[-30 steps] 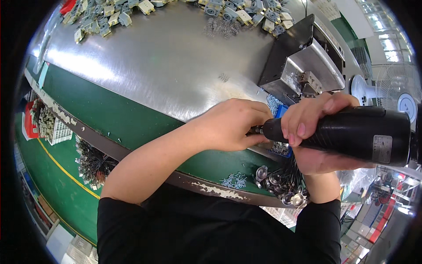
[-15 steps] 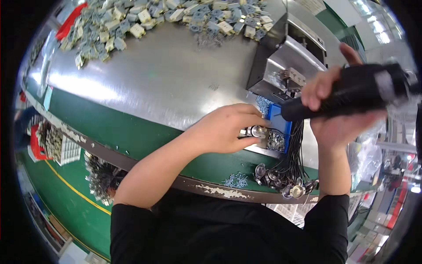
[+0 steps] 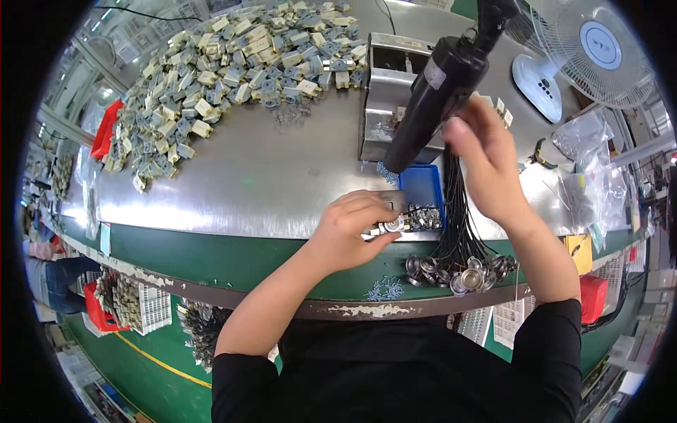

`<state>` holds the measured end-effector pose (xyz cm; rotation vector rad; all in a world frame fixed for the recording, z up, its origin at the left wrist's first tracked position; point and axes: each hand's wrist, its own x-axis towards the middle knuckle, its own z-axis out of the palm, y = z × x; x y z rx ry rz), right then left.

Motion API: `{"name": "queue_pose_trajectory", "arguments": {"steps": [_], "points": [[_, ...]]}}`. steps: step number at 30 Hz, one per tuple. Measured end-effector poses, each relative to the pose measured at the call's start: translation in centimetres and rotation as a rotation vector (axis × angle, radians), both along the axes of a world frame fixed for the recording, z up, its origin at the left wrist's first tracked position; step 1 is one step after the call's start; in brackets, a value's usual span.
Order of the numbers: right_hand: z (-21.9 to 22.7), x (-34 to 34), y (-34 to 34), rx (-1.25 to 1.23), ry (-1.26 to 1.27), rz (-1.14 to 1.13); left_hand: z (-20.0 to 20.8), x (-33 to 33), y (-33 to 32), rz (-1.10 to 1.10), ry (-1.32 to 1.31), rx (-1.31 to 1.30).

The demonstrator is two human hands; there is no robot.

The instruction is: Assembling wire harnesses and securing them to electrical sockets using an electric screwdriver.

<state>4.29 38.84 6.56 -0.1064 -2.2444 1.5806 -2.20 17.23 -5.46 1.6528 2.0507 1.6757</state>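
Note:
My left hand (image 3: pixel 354 227) is closed on a small round metal part (image 3: pixel 393 224), pinched between thumb and fingers at the left end of the blue tray (image 3: pixel 438 185). Small metal pieces (image 3: pixel 425 218) fill the tray's near part. Above it a black electric screwdriver (image 3: pixel 426 99) hangs tilted, its lower end by a small heap of screws (image 3: pixel 387 173). My right hand (image 3: pixel 488 163) is just right of the screwdriver, fingers loosely bent and apart from the thumb. It appears to hold nothing; whether it still touches the tool is hard to tell.
A large pile of grey and cream parts (image 3: pixel 247 63) covers the far left. Behind the tray stands a metal box fixture (image 3: pixel 386 92). Black cables (image 3: pixel 462 211) end in round metal cups (image 3: pixel 471 279) by loose screws (image 3: pixel 385 288). Pliers (image 3: pixel 541 155) and a fan (image 3: pixel 539 88) are right.
The screwdriver has gone from nearly level in my right hand to hanging steeply, and that hand has come off its grip. My left hand keeps the metal part. The view has shifted.

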Motion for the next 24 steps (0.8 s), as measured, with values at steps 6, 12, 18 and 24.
{"name": "queue_pose_trajectory", "arguments": {"steps": [6,12,18,24], "points": [[-2.4,2.6,1.5,0.561,-0.175,0.450,0.5,0.4,0.0,0.003,-0.061,-0.031],[-3.6,2.7,0.1,0.795,-0.215,0.607,-0.5,-0.1,-0.1,-0.001,-0.017,-0.022],[-3.9,3.2,-0.3,0.814,-0.124,0.447,0.7,1.0,0.0,0.192,-0.062,0.001],[-3.1,3.1,-0.1,0.843,-0.038,0.365,2.8,1.4,-0.1,0.288,-0.020,0.000]]}}
